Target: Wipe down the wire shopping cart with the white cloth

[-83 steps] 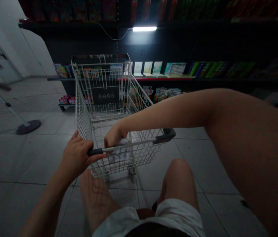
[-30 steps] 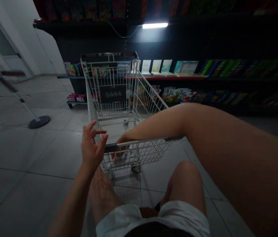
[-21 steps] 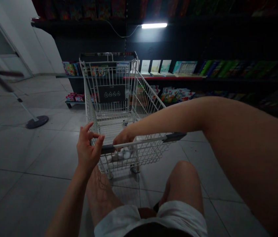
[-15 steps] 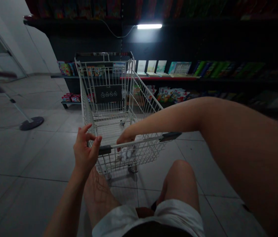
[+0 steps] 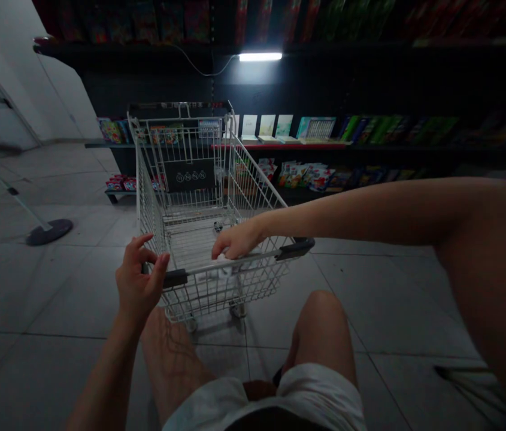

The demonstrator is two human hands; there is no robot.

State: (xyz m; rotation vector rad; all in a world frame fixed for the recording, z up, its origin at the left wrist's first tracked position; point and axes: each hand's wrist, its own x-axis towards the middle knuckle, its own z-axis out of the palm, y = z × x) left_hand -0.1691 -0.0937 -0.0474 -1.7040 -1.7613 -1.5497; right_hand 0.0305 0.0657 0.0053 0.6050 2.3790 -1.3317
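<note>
In the head view, a wire shopping cart (image 5: 190, 239) stands on a grey tile floor (image 5: 46, 299), its long axis pointing ahead toward dark shelving (image 5: 369, 146). The right hand (image 5: 237, 240) curls over the handle (image 5: 253, 259); the left hand (image 5: 138, 281), fingers loosely spread, is just beside the handle's left grip.

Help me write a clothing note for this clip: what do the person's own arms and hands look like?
Both arms are bare, with no sleeves. The left arm and right arm show no watch, band or cable, and the left hand and right hand are ungloved. The nearest clothing is pale shorts.
</note>
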